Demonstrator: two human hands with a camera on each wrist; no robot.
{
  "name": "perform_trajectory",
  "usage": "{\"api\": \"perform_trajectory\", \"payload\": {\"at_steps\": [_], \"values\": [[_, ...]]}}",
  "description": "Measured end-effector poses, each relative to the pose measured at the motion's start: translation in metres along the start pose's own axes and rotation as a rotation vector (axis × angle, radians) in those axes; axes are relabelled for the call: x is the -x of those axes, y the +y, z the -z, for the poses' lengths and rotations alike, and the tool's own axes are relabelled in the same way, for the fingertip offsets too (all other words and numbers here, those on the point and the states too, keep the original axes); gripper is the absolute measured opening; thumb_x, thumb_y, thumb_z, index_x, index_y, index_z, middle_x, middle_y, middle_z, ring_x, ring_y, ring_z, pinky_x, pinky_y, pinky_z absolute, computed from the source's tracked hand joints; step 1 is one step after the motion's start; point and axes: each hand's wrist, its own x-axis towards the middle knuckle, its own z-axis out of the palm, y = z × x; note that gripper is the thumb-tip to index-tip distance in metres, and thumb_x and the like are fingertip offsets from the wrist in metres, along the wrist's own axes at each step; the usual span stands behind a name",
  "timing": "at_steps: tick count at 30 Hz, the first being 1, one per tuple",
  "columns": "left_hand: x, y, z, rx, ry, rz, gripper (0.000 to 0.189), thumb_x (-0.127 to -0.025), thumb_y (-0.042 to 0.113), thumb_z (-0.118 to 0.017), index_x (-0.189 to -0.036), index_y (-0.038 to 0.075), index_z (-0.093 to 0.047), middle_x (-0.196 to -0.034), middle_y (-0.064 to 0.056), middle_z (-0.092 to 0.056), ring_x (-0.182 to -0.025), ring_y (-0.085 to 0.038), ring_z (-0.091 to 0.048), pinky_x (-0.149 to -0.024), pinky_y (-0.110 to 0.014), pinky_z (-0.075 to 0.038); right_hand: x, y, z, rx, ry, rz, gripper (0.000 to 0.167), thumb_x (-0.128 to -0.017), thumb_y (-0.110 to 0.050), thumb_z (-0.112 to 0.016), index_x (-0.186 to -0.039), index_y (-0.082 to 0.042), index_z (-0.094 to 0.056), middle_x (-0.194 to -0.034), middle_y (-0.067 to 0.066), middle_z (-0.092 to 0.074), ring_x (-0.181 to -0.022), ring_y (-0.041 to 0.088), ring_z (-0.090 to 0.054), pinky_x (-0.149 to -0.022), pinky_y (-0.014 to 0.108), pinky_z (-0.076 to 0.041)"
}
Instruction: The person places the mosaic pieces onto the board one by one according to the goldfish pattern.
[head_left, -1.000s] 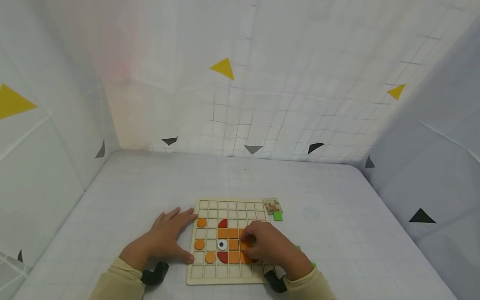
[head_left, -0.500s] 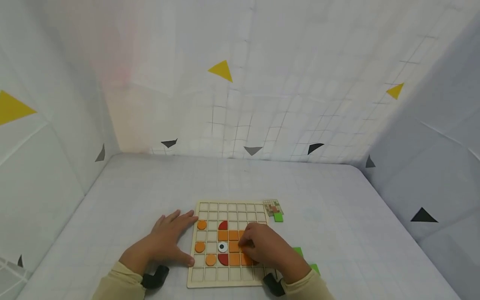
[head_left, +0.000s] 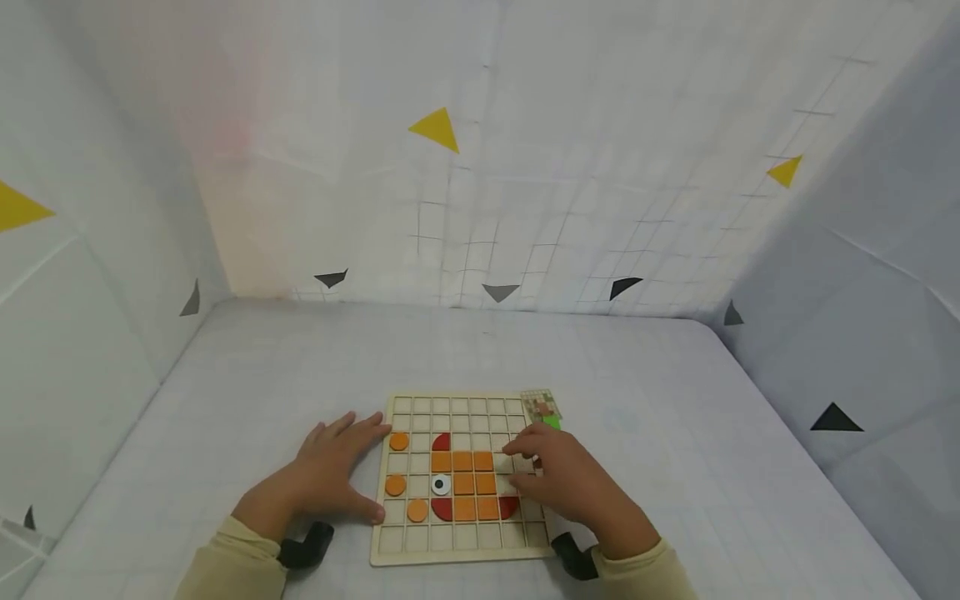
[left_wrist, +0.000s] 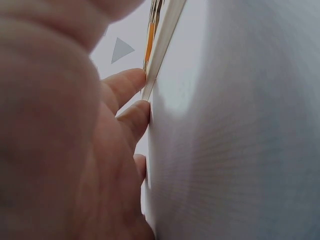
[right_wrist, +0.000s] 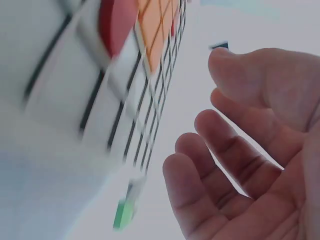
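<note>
A pale wooden grid board (head_left: 438,540) lies flat on the white surface. Orange square tiles (head_left: 463,483) fill several of its middle cells, with red rounded pieces (head_left: 442,509) at their corners and a white eye disc (head_left: 441,484) at the left. Several orange discs (head_left: 395,485) sit in the left columns. My left hand (head_left: 330,471) lies spread along the board's left edge, fingertips and thumb touching it. Over the board's right columns hovers my right hand (head_left: 566,475), fingers loosely bent and thumb apart, nothing between them; the right wrist view shows the bare palm and fingertips.
At the board's upper right corner lies a small printed pattern card (head_left: 536,402). A green square tile (head_left: 552,422) overlaps the card's lower edge, partly behind the right hand. White sheet walls (head_left: 600,108) with yellow and dark shapes enclose the table at back and sides.
My right hand has come off the orange tiles and moved right, uncovering orange squares and a red piece at lower right. The green tiles by the right arm are now covered. The left hand stays.
</note>
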Motion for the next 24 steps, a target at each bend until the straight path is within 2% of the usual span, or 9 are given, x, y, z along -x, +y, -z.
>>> {"api": "perform_trajectory", "payload": {"at_steps": [6,13,20,24], "values": [[0.000,-0.002,-0.001,-0.001,-0.005,-0.010,0.122,-0.050,0.066,-0.092,-0.155,0.028,-0.042,-0.168,0.002,-0.029,-0.157,-0.040,-0.012,-0.125,-0.067,-0.003,0.017,0.022,0.015,0.004,0.075,-0.155,0.041,-0.085,-0.019,-0.082,-0.124,-0.022,-0.070,-0.125,-0.006,-0.065,-0.112,0.020,-0.064,-0.090,0.043,-0.059],[0.001,-0.002,0.000,0.003,0.001,-0.019,0.122,-0.051,0.066,-0.092,-0.155,0.026,-0.043,-0.168,0.000,-0.029,-0.157,-0.041,-0.012,-0.124,-0.069,-0.003,0.032,0.042,0.021,0.004,0.075,-0.319,0.051,-0.078,-0.019,-0.087,-0.125,-0.026,-0.070,-0.127,-0.007,-0.066,-0.115,0.022,-0.062,-0.094,0.049,-0.057],[0.001,-0.003,0.001,0.011,0.009,-0.028,0.121,-0.051,0.066,-0.092,-0.154,0.026,-0.043,-0.168,0.000,-0.030,-0.157,-0.042,-0.012,-0.124,-0.069,-0.002,0.037,0.052,0.018,0.038,0.022,-0.417,0.059,-0.070,-0.021,-0.093,-0.124,-0.029,-0.070,-0.128,-0.005,-0.065,-0.115,0.022,-0.061,-0.096,0.053,-0.055],[0.001,-0.003,0.000,0.012,0.014,-0.037,0.121,-0.051,0.067,-0.091,-0.154,0.026,-0.043,-0.168,-0.001,-0.030,-0.157,-0.042,-0.012,-0.124,-0.070,-0.002,0.039,0.058,0.017,0.044,0.009,-0.421,0.058,-0.070,-0.018,-0.092,-0.123,-0.026,-0.070,-0.124,-0.005,-0.065,-0.112,0.020,-0.060,-0.096,0.051,-0.055]]}}
